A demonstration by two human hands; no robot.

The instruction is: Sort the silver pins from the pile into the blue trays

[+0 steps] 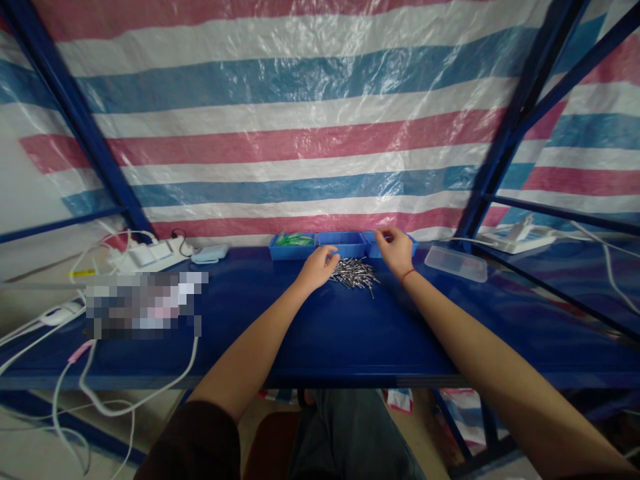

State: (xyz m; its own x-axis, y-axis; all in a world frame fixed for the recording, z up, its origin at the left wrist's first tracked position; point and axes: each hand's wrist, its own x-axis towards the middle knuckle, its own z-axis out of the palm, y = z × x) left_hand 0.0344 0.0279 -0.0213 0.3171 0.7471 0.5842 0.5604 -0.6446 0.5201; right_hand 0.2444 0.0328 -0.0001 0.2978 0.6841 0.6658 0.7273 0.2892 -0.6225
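A loose pile of thin, shiny metal pieces [354, 273] lies on the blue table; they look like pins or rivets, too small to name surely. My left hand [320, 268] is at the pile's left edge, fingers curled and closed; anything in them is hidden. Above the right-hand blue bin [414, 248] is my right hand [396, 252], its fingers bent together over the bin's front and hiding much of it. Whatever it may hold cannot be made out. The middle blue bin [343, 249] and the left blue bin [293, 253], with green pieces [295, 239] inside, stand beside it in a row.
A clear plastic lid or tray [456, 263] lies right of the bins. Power strips [155, 253] with white cables [170, 387] crowd the left side, and another white strip [520, 239] sits at the right. Blue frame posts [493, 153] and a striped sheet [300, 133] bound the table.
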